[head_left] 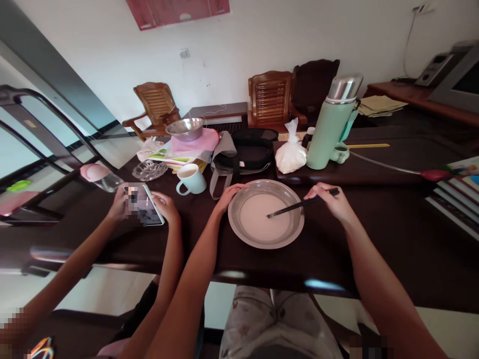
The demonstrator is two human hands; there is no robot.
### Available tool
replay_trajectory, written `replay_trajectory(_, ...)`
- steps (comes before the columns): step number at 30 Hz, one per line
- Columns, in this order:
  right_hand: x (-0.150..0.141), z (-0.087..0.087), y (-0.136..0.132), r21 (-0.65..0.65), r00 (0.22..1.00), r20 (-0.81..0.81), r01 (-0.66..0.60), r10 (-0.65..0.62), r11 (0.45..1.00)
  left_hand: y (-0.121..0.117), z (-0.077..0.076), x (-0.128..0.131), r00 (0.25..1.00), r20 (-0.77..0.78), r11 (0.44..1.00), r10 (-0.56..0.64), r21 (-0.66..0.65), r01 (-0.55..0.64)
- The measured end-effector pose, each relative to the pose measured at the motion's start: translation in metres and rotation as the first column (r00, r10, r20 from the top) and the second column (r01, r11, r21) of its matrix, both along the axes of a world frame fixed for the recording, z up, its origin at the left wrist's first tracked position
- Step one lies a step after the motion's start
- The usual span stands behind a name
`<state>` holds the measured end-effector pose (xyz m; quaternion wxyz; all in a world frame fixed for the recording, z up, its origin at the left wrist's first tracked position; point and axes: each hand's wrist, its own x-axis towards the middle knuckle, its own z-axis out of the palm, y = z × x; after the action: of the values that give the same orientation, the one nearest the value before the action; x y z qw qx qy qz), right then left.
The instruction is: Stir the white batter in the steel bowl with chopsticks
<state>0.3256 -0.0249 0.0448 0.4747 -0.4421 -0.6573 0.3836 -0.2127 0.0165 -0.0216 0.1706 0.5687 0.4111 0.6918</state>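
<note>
A round metal bowl [266, 245] stands on the dark table in front of me, with pale, milky liquid [258, 219] inside. My left hand [229, 197] grips the bowl's left rim, its fingers lying along the edge. In my right hand [331, 198], closed fingers hold slim black chopsticks [295, 205]. They slant down to the left over the right rim, and their tips dip into the liquid near the bowl's middle. Behind the bowl sits a knotted clear plastic bag of white powder [291, 158].
At left, another person's hands hold a phone [149, 207]. A white mug [192, 179], glass ashtray [149, 170], smaller metal bowl [186, 130] and black-grey bag [243, 154] stand behind. A tall green thermos [328, 132] rises at back right; books [454, 204] are stacked far right.
</note>
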Motion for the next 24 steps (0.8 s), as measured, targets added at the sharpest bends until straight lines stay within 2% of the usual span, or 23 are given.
replay_trajectory(2,-0.004,0.001,-0.002,-0.027,0.994,0.017,-0.109,0.109,0.994,-0.003,0.01,0.011,0.993,-0.069,0.979,-0.093,-0.19,0.078)
replay_trajectory(4,-0.01,0.002,-0.004,-0.029,0.982,0.036,-0.186,0.187,0.982,-0.006,0.019,0.023,0.969,-0.111,0.913,-0.22,-0.374,0.164)
replay_trajectory(6,-0.01,0.002,-0.003,-0.007,0.988,0.036,-0.147,0.147,0.989,-0.009,0.028,0.034,0.945,-0.115,0.855,-0.307,-0.47,0.221)
replay_trajectory(9,-0.003,0.0,0.0,0.02,1.0,0.015,0.021,-0.021,1.0,-0.012,0.038,0.047,0.907,-0.076,0.788,-0.415,-0.528,0.316)
replay_trajectory(11,0.001,-0.001,0.001,0.004,0.999,0.001,0.032,-0.032,0.999,-0.013,0.042,0.052,0.888,-0.057,0.764,-0.457,-0.535,0.36)
replay_trajectory(13,-0.001,0.0,-0.001,-0.02,0.998,0.014,-0.066,0.067,0.998,-0.014,0.044,0.056,0.882,-0.055,0.762,-0.468,-0.531,0.371)
replay_trajectory(16,-0.009,0.001,-0.004,-0.016,0.98,0.054,-0.19,0.191,0.982,-0.013,0.043,0.056,0.899,-0.063,0.797,-0.434,-0.492,0.35)
replay_trajectory(18,-0.01,0.001,-0.003,0.011,0.988,0.052,-0.149,0.148,0.989,-0.014,0.042,0.052,0.913,-0.068,0.826,-0.403,-0.457,0.33)
replay_trajectory(22,0.001,0.0,0.001,0.018,0.999,0.011,0.047,-0.047,0.999,-0.016,0.045,0.046,0.925,-0.057,0.863,-0.376,-0.384,0.327)
replay_trajectory(24,0.003,0.0,0.001,-0.011,1.0,0.004,-0.008,0.008,1.0,-0.015,0.046,0.06,0.918,-0.056,0.86,-0.392,-0.376,0.344)
